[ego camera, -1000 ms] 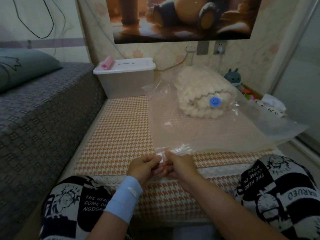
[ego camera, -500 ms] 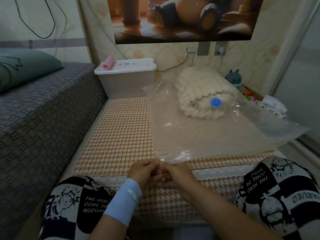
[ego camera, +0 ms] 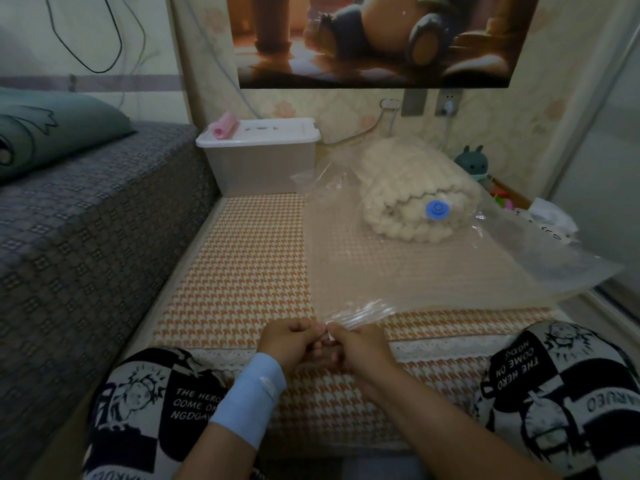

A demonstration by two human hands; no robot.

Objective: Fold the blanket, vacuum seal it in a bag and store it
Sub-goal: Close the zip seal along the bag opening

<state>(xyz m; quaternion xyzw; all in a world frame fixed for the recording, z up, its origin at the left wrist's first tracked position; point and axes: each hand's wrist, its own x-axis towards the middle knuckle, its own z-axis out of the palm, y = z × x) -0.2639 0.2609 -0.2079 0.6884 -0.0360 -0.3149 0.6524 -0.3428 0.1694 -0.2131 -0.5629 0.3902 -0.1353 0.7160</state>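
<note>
Now, grip: left hand (ego camera: 294, 341) and right hand (ego camera: 360, 344) pinch the bag (ego camera: 415, 271) corner together.
Zip (ego camera: 363, 311): if we skip a gap, air leaks back.

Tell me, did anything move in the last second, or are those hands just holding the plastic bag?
Barely anything. The left hand and right hand still pinch the near edge of the vacuum bag, close together; only their grip shifted slightly. The rolled blanket, the blue valve and the white box stayed put.
</note>
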